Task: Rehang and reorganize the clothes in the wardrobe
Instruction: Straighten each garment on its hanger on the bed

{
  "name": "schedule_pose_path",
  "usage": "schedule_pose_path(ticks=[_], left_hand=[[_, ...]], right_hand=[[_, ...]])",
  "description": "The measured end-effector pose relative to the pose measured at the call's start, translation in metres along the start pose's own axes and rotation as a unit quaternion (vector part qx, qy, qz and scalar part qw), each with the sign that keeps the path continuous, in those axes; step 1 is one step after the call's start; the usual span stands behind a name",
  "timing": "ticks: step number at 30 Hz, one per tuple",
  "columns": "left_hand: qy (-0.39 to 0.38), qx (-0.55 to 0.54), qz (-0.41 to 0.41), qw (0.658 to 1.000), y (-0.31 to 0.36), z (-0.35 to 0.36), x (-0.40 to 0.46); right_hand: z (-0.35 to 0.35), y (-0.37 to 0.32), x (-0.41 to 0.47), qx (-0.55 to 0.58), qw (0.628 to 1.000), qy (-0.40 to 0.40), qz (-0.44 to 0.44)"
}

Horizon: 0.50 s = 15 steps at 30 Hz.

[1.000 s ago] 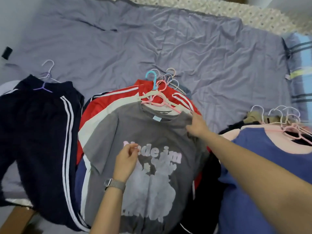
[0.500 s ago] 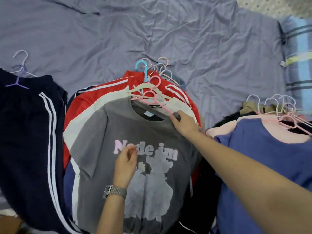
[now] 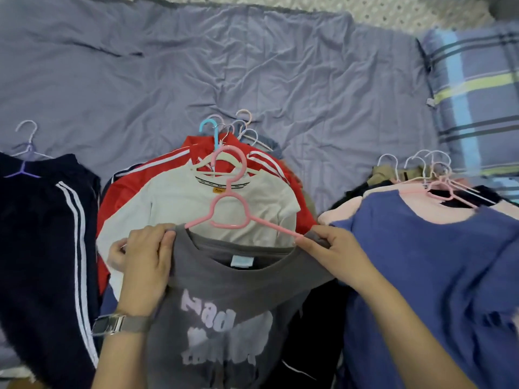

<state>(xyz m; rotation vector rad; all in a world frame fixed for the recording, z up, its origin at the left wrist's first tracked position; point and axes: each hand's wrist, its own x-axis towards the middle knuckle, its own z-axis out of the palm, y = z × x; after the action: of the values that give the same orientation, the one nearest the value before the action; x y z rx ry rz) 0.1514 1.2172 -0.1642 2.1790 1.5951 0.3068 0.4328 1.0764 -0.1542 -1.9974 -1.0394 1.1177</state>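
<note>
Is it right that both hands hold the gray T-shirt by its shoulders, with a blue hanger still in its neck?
Not quite: the head view shows the hanger is pink, not blue. The rest holds: left hand and right hand grip the gray T-shirt at its shoulders.

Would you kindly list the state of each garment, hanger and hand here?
Grey printed T-shirt: gripped at both shoulders, collar pulled below its hanger.
Pink hanger: mostly out of the collar, arm ends hidden.
White T-shirt: uncovered, on a hanger.
Left hand: grips left shoulder.
Right hand: pinches right shoulder.
</note>
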Motion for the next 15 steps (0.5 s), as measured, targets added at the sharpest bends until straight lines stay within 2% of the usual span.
schedule_pose_path(ticks=[5, 12, 15], left_hand=[[-0.007, -0.042, -0.016, 0.999, 0.037, -0.020, -0.030], [0.046, -0.006, -0.030, 0.998, 0.103, -0.068, -0.110], [0.065, -0.010, -0.037, 0.997, 0.130, -0.085, -0.160]], right_hand=[[-0.050, -0.004, -0.043, -0.055, 0.998, -0.029, -0.016], [-0.070, 0.014, -0.123, -0.111, 0.987, 0.055, -0.099], [-0.079, 0.027, -0.161, -0.101, 0.984, 0.079, -0.126]])
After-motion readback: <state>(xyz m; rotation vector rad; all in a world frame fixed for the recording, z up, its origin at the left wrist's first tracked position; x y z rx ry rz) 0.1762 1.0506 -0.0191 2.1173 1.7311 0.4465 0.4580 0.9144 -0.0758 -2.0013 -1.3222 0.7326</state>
